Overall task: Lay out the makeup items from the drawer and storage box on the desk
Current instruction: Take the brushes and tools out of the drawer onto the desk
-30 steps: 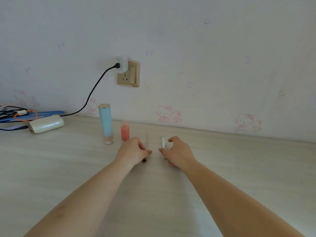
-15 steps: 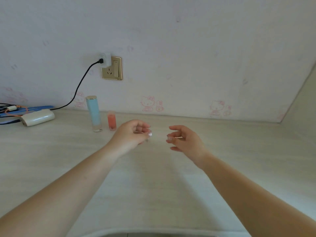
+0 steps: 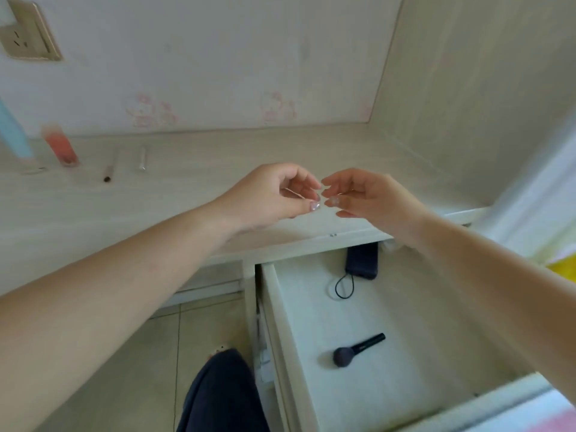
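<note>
My left hand (image 3: 271, 194) and my right hand (image 3: 367, 198) hover side by side above the desk's front edge (image 3: 296, 244), fingers loosely curled, fingertips almost touching, nothing held. Below them the drawer (image 3: 274, 307) stands pulled out. Inside lie a black makeup brush (image 3: 358, 350), a dark flat case (image 3: 362, 260) and a black hair tie (image 3: 344, 286). On the desk at far left stand a light blue tube (image 3: 14, 132) and a pink bottle (image 3: 60, 146). A thin pencil (image 3: 111, 166) and a small clear stick (image 3: 142, 159) lie beside them.
A wall socket (image 3: 28, 35) sits at the upper left. A pale side panel (image 3: 483, 88) closes the desk on the right. My dark trouser leg (image 3: 224, 394) and the tiled floor (image 3: 156, 353) show under the desk, left of the drawer.
The view has swung down and right, bringing the pulled-out drawer into sight. Both hands have left the pencil and stick on the desk and drawn back to the front edge.
</note>
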The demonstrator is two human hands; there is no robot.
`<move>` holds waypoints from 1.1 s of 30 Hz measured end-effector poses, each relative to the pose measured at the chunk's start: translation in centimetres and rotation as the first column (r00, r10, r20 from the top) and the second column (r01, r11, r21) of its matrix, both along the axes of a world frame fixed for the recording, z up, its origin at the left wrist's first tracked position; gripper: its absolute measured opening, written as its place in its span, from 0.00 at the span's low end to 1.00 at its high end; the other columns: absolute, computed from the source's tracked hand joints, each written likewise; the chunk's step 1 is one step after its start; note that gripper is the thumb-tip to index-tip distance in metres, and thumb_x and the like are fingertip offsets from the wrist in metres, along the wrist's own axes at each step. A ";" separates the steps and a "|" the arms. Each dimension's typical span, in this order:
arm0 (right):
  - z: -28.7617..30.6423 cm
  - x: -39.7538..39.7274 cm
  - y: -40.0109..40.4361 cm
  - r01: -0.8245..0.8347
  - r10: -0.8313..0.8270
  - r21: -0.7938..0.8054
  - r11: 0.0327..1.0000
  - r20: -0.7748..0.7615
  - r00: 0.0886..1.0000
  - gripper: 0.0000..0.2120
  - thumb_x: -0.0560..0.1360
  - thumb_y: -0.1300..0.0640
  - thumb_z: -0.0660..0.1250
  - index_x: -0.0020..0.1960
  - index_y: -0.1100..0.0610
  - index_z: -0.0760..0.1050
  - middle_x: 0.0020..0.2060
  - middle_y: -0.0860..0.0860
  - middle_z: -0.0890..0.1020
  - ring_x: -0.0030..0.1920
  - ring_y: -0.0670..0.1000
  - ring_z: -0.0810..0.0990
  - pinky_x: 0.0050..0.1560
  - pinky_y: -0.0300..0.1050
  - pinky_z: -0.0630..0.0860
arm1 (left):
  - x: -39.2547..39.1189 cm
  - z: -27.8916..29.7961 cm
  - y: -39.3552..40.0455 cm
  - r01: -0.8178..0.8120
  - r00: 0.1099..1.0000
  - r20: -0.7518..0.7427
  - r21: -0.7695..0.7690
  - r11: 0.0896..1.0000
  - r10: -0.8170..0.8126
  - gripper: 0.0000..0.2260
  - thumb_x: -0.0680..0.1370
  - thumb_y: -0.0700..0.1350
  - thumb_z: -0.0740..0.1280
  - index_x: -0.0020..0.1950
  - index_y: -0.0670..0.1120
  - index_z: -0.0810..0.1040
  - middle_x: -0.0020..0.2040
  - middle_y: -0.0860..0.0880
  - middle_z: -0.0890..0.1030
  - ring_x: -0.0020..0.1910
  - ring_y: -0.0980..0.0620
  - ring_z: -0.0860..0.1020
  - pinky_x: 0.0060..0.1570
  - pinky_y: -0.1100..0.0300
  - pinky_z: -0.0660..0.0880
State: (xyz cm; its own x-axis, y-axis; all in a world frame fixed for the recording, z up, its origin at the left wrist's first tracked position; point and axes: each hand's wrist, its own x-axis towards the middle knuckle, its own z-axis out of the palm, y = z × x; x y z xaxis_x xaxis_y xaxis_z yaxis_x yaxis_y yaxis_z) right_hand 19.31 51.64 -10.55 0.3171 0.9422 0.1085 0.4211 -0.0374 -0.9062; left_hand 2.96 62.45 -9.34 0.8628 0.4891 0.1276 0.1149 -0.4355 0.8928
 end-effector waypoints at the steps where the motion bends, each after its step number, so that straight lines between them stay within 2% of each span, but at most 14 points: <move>1: 0.0 0.7 -1.2 0.006 -0.006 -0.013 1.000 0.003 1.000 0.14 0.74 0.67 0.67 0.49 0.47 0.76 0.45 0.47 0.80 0.48 0.48 0.79 0.56 0.47 0.78 | 0.7 -0.2 -1.0 0.027 0.999 -0.019 0.004 1.000 -0.027 0.08 0.73 0.39 0.71 0.49 0.50 0.78 0.45 0.53 0.82 0.41 0.58 0.80 0.48 0.61 0.77; 5: -1.6 3.2 -6.3 0.049 -0.046 -0.104 0.993 0.033 0.998 0.13 0.73 0.65 0.68 0.48 0.47 0.77 0.46 0.48 0.82 0.48 0.48 0.80 0.55 0.46 0.77 | 3.9 -2.6 -4.9 0.097 0.991 -0.093 0.003 0.995 -0.096 0.09 0.73 0.39 0.72 0.52 0.47 0.79 0.47 0.52 0.83 0.43 0.59 0.81 0.47 0.68 0.76; 7: -3.0 3.9 -8.1 0.047 -0.034 -0.169 0.985 0.077 0.996 0.12 0.73 0.65 0.69 0.46 0.48 0.78 0.44 0.47 0.82 0.46 0.44 0.81 0.52 0.40 0.77 | 5.3 -4.4 -6.2 0.131 0.981 -0.143 0.014 0.991 -0.128 0.10 0.72 0.37 0.71 0.52 0.45 0.79 0.46 0.51 0.83 0.42 0.62 0.81 0.49 0.68 0.76; 9: -4.4 4.4 -9.7 0.051 -0.010 -0.260 0.964 0.158 0.987 0.09 0.73 0.64 0.69 0.46 0.50 0.79 0.43 0.44 0.83 0.42 0.40 0.81 0.47 0.33 0.76 | 6.7 -6.1 -7.1 0.163 0.964 -0.216 0.024 0.986 -0.154 0.09 0.72 0.37 0.72 0.51 0.44 0.79 0.46 0.49 0.83 0.45 0.58 0.81 0.52 0.64 0.77; 12: -6.3 4.5 -11.4 0.047 0.065 -0.401 0.915 0.261 0.963 0.05 0.73 0.60 0.69 0.46 0.51 0.79 0.43 0.43 0.83 0.46 0.42 0.81 0.51 0.34 0.76 | 7.9 -8.8 -8.2 0.179 0.928 -0.336 0.025 0.984 -0.160 0.10 0.72 0.39 0.72 0.52 0.45 0.78 0.47 0.48 0.83 0.50 0.51 0.82 0.52 0.59 0.77; 16: -8.6 4.5 -12.6 -0.029 0.234 -0.582 0.813 0.280 0.931 0.09 0.74 0.57 0.68 0.54 0.51 0.79 0.50 0.44 0.83 0.51 0.44 0.81 0.55 0.38 0.75 | 8.7 -12.3 -9.7 0.271 0.815 -0.549 0.074 0.960 -0.188 0.13 0.72 0.43 0.72 0.55 0.46 0.78 0.48 0.52 0.80 0.51 0.51 0.80 0.53 0.57 0.76; 20: -10.7 4.4 -12.4 -0.118 0.410 -0.751 0.650 0.215 0.887 0.14 0.76 0.56 0.65 0.62 0.49 0.75 0.55 0.43 0.80 0.54 0.44 0.78 0.54 0.35 0.72 | 9.3 -15.4 -10.5 0.380 0.683 -0.709 0.138 0.915 -0.177 0.16 0.72 0.46 0.72 0.58 0.46 0.76 0.52 0.51 0.79 0.54 0.50 0.77 0.55 0.58 0.74; 24: -12.1 4.2 -11.6 -0.167 0.508 -0.813 0.557 0.175 0.843 0.15 0.77 0.57 0.64 0.63 0.50 0.74 0.58 0.43 0.79 0.56 0.44 0.76 0.48 0.27 0.68 | 9.7 -17.5 -10.7 0.385 0.655 -0.744 0.179 0.905 -0.132 0.16 0.71 0.49 0.72 0.57 0.47 0.76 0.54 0.50 0.80 0.54 0.50 0.77 0.54 0.57 0.74; 29: -12.9 3.7 -10.5 -0.249 0.668 -0.877 0.410 0.102 0.738 0.17 0.77 0.59 0.63 0.66 0.53 0.73 0.60 0.47 0.79 0.60 0.48 0.76 0.60 0.40 0.71 | 10.0 -18.8 -11.0 0.469 0.590 -0.799 0.224 0.854 -0.115 0.15 0.70 0.54 0.71 0.52 0.50 0.75 0.50 0.52 0.79 0.50 0.50 0.77 0.52 0.53 0.76; 33: -13.8 3.4 -9.9 -0.306 0.719 -0.911 0.277 -0.015 0.695 0.18 0.77 0.60 0.62 0.66 0.53 0.72 0.62 0.46 0.78 0.59 0.45 0.75 0.53 0.32 0.68 | 10.1 -19.4 -11.0 0.541 0.525 -0.844 0.227 0.810 -0.114 0.12 0.72 0.49 0.70 0.52 0.47 0.77 0.52 0.49 0.81 0.51 0.48 0.78 0.48 0.56 0.75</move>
State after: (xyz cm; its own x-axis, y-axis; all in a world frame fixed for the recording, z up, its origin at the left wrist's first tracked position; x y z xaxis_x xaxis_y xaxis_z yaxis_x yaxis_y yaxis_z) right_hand 22.75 41.71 -24.36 -0.1387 0.5577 -0.8184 0.8937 -0.2856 -0.3461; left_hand 13.09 51.45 -28.79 0.8011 0.2243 -0.5549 0.4119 -0.8793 0.2392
